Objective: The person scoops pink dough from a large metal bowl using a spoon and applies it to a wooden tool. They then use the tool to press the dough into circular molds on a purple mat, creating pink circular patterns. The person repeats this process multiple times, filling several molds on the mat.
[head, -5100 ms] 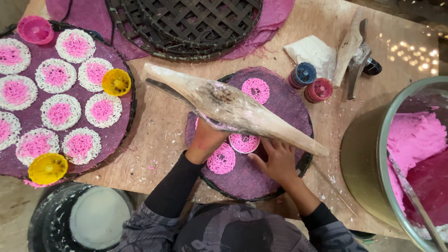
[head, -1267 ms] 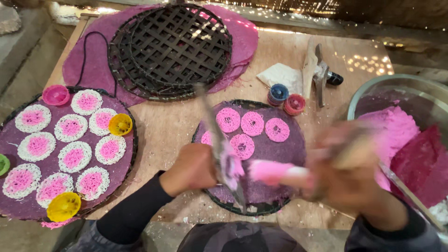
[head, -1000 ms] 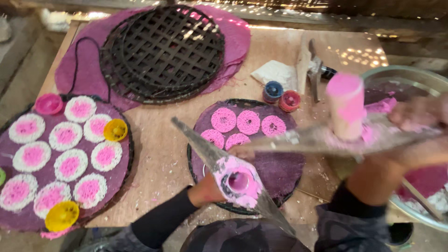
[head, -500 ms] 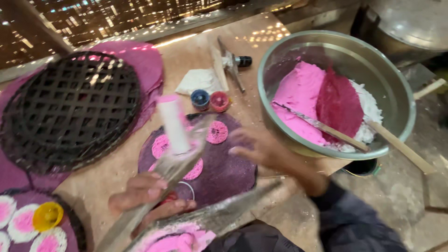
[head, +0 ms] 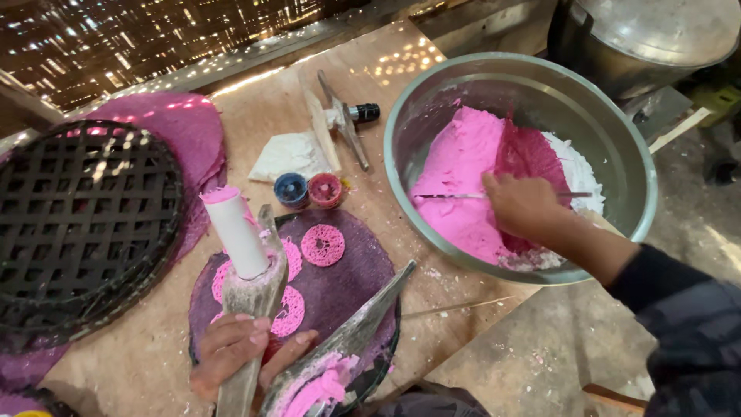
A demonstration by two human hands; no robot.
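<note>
I am seeing the left hand (head: 235, 351) clenching the wooden press (head: 251, 309) with its white plunger (head: 234, 232), just short of the metal bowl (head: 641, 166) on the worktop (head: 363, 93). The right hand (head: 521, 205), open in the air a moment ago, is now dipping inside that bowl, fingers (head: 494, 185) pinching a thin stick (head: 455, 196) over pink dough (head: 463, 177).

Wooden worktable (head: 255, 100), woven wall (head: 116, 38) leaking sunlight, concrete floor (head: 540, 355)

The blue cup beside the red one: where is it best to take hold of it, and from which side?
Grip the blue cup by its round rim, from above. It stands upright and open, with the red cup close on its right and the white cloth just behind, so the front-left side is freest for fingers.
</note>
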